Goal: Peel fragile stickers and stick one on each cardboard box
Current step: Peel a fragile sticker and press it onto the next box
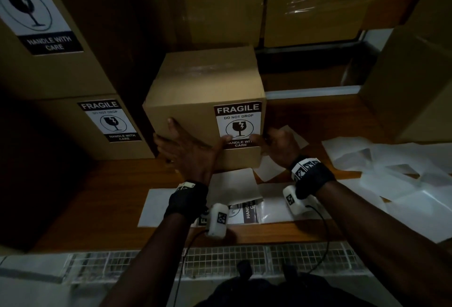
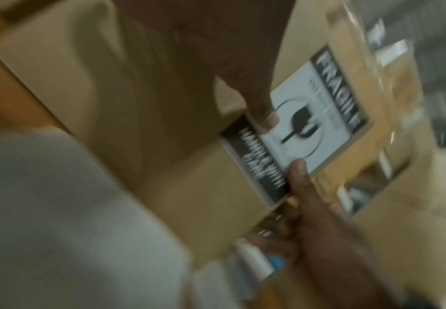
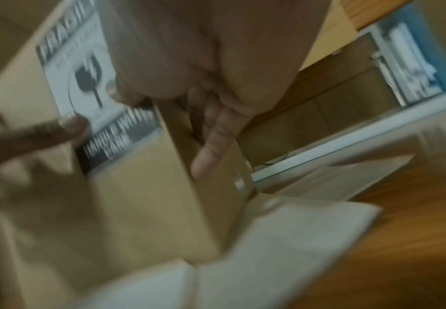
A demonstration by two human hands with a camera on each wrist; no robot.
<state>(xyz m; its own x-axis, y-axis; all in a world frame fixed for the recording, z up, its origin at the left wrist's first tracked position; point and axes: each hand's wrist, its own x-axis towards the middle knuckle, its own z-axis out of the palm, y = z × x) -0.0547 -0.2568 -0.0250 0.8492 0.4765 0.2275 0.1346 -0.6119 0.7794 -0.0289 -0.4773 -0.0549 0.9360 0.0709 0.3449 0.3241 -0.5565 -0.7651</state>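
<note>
Sticker: the white rectangular paper fragile sticker with black bands (image 1: 239,125) sat on the near face of the box, toward its right edge, long axis upright, "FRAGILE" at the top.
Box: the small brown cardboard box (image 1: 205,91) stood on the brown wooden bench (image 1: 102,199), taped top upward, just right of a stack of larger boxes.
Left hand: the left hand (image 1: 188,146) lay flat against the box's near face, fingers spread and straight, thumb tip pressing the sticker's lower left part; nothing was clasped.
Right hand: the right hand (image 1: 278,145) was at the box's right corner, thumb on the sticker's lower right part, fingers wrapped round onto the side face, so its grip was on the box itself.
Key relation: the sticker lay directly ahead of both hands, between the 2 thumbs; both were about equally near, each at 1 lower side.
Judgement: the sticker looked fully laid; smoothing its lower band likely remained.
Labelled neighbours: 2 brown cardboard boxes at left already carried stickers (image 1: 110,120).
Waste: white peeled backing sheets (image 1: 381,160) lay scattered on the bench to the right.
Supply: a sticker sheet (image 1: 247,211) lay near the wrists.
</note>
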